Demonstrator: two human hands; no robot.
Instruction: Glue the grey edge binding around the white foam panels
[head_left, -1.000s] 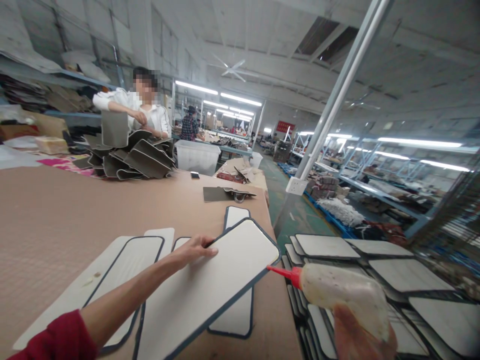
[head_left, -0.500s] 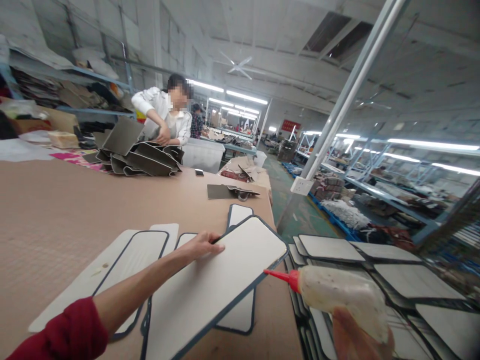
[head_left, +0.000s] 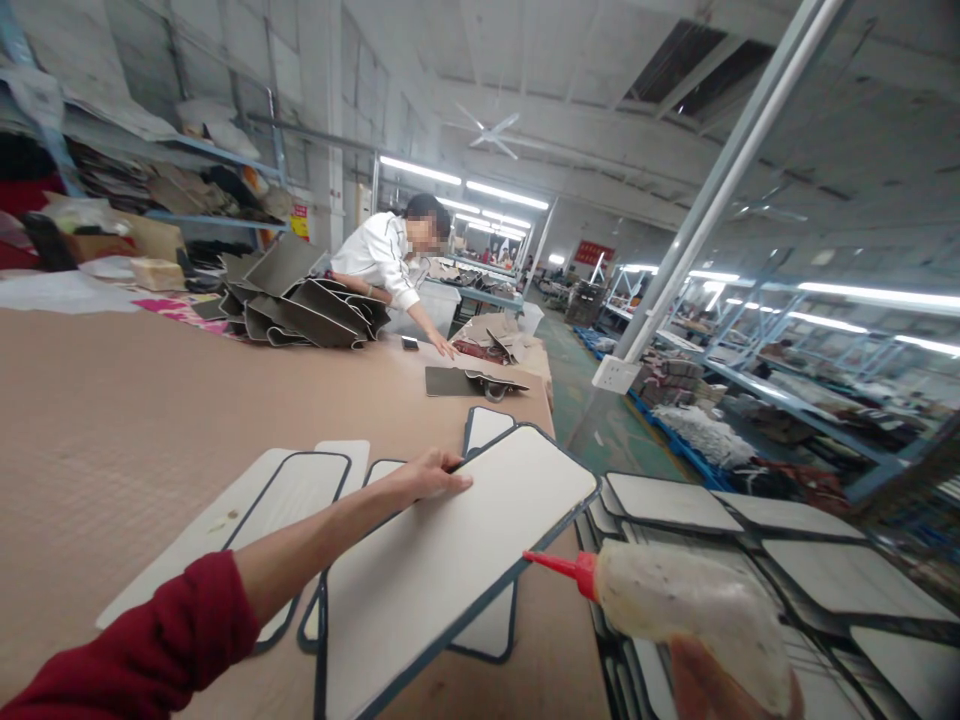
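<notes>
My left hand (head_left: 435,478) grips the far long edge of a white panel with a dark border (head_left: 450,560), thumb on top, and holds it tilted above the table. My right hand (head_left: 709,680), only partly in view at the bottom right, is wrapped round a cloudy squeeze bottle (head_left: 686,600) with a red pointed nozzle. The nozzle's tip is at the panel's near dark edge. Under the held panel, another bordered panel (head_left: 487,625) lies on the table. More white panels (head_left: 292,490) rest to its left.
Stacks of dark-edged white panels (head_left: 671,500) stand at the right. A co-worker in a white jacket (head_left: 379,255) leans over the brown table (head_left: 150,400) beside a pile of dark folded pieces (head_left: 300,305). A metal post with a socket box (head_left: 616,374) rises beyond the table's edge.
The bottle's nozzle has moved along the panel's near edge, away from the far corner. The co-worker has leaned over and stretched an arm towards the table. The view has shifted slightly.
</notes>
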